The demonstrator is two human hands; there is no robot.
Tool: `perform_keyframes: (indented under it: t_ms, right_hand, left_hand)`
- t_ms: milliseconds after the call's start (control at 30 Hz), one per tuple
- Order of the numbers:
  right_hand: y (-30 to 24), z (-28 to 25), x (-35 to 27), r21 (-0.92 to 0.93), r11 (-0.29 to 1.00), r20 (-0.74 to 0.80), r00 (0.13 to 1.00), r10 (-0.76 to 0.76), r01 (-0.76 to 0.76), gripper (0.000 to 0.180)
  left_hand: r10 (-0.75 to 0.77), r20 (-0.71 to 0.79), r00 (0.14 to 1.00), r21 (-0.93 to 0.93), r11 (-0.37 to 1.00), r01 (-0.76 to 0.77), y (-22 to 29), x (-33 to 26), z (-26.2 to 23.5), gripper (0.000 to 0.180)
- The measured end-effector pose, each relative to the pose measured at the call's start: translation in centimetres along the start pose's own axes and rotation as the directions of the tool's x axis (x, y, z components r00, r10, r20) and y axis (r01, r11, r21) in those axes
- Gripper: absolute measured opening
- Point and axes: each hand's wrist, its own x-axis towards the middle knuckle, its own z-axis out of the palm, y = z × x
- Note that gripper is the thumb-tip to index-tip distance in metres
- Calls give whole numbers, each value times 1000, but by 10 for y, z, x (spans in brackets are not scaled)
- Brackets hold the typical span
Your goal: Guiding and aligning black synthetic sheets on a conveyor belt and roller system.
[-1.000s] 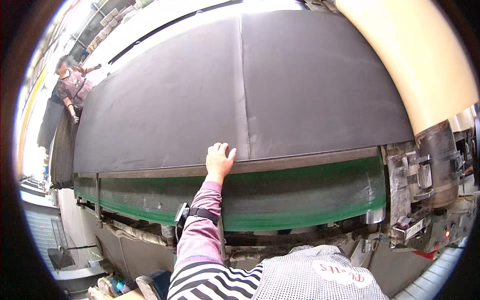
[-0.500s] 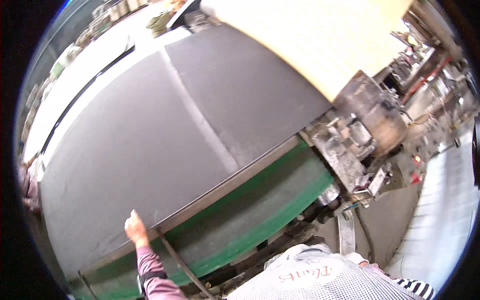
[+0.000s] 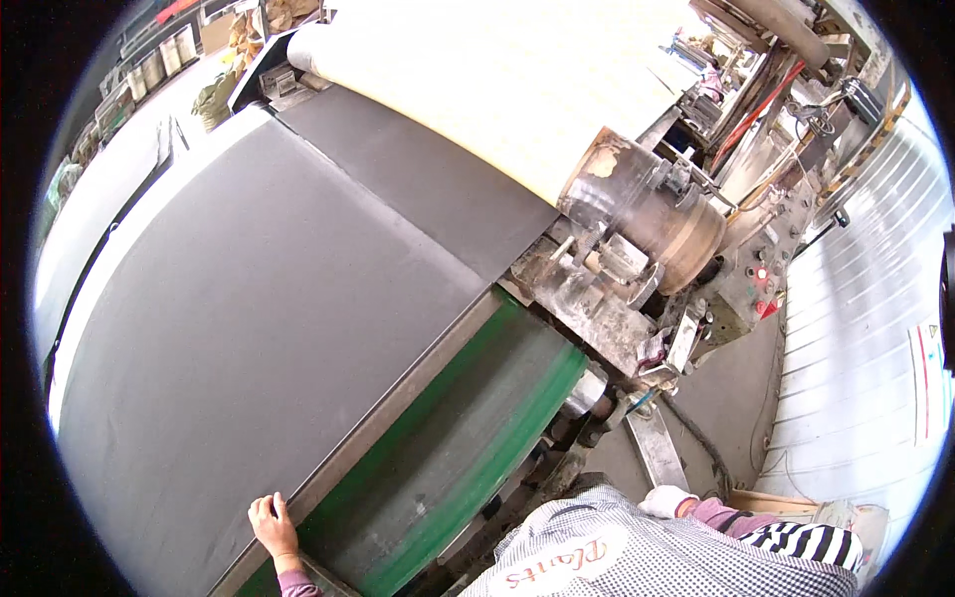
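A broad dark grey sheet point(image 3: 249, 289) lies over the machine bed, crossed by a paler seam point(image 3: 390, 211). At its near edge, my left hand point(image 3: 274, 527) rests with bent, parted fingers on the sheet and appears to hold nothing. Below that edge runs a dark belt with green borders point(image 3: 468, 488). My right hand point(image 3: 665, 501), in a white glove, is beside my checked apron point(image 3: 587, 547), away from the sheet. Its fingers cannot be made out.
Beyond the seam, a pale yellow sheet point(image 3: 477, 90) slopes upward from the grey one. A worn metal drum point(image 3: 637, 214) and grimy brackets point(image 3: 587, 298) stand at its right end. Farther right are a red indicator light point(image 3: 763, 274) and a white corrugated panel point(image 3: 856, 298).
My view has shifted. The seam is now closer to the yellow sheet and the drum. My left hand stays at the near edge, lower in view; the gloved right hand shows more fully.
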Motion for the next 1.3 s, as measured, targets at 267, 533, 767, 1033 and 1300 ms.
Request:
perform_keyframes:
  t_ms: [267,533,767,1033,1300]
  right_hand:
    - [-19,-18,-5,-201,957,-33,975,-222,211,31]
    - [-6,11,-14,3,996,-57,994,-88,89,39]
    - [-4,3,-26,22,995,-182,979,-91,97,42]
    - [26,35,-43,229,941,-10,966,258,-249,45]
    - [51,55,0,260,964,-181,978,108,-58,31]
  left_hand:
    - [163,38,986,164,972,-167,131,21,43,46]
    - [288,78,955,60,954,-292,239,39,81,54]
    - [564,222,795,259,752,-606,117,38,51,32]
    - [159,463,872,526,742,-415,108,44,64,38]
    - [275,452,849,-93,961,-262,113,104,117,47]
